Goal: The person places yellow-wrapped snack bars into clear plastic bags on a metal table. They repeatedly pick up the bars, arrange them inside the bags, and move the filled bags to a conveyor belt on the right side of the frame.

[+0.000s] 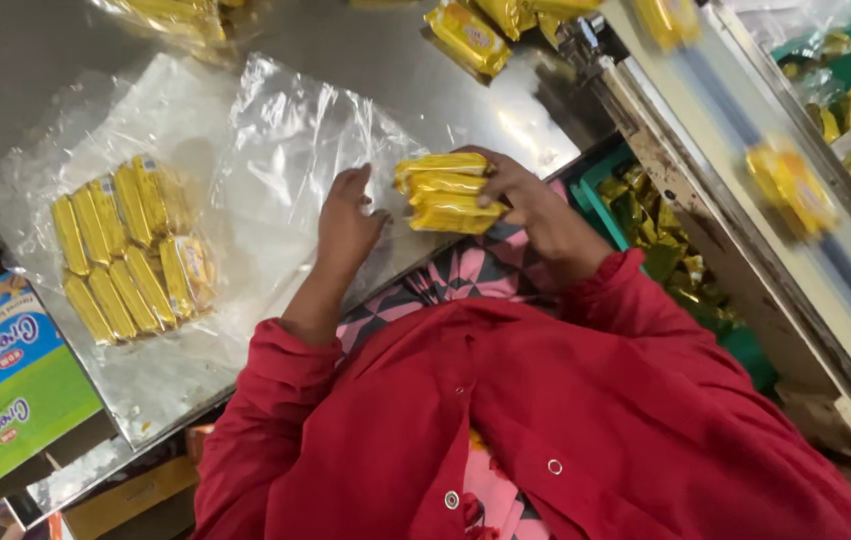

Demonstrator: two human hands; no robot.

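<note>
A stack of yellow biscuit packets (445,192), four or so slim glossy wrappers lying flat on one another, sits in the right hand (525,205) just above the near edge of the desk (25,60). The right fingers (493,199) are clenched around the stack's right end, so its long axis runs roughly left to right, pointing toward the left hand (347,222). The left hand lies just beside the stack's free end, nearly touching it, with its fingers spread loosely and resting on a clear plastic bag (290,150) and grasping nothing. The bag is thin, crinkled and shiny, spread flat on the desk directly left of the stack, so the left hand is between stack and bag. Farther left, a second clear bag (65,150) holds two neat rows of yellow packets (130,250), standing on edge side by side. The desk is dull grey metal with a soft sheen. More loose yellow packets (470,35) lie at the far side. To the right runs a sloping conveyor (745,120) carrying a blurred yellow packet (790,185). A blue and green cardboard box (0,390) sits at the lower left. Both arms wear a red jacket (565,420) with snap buttons
</note>
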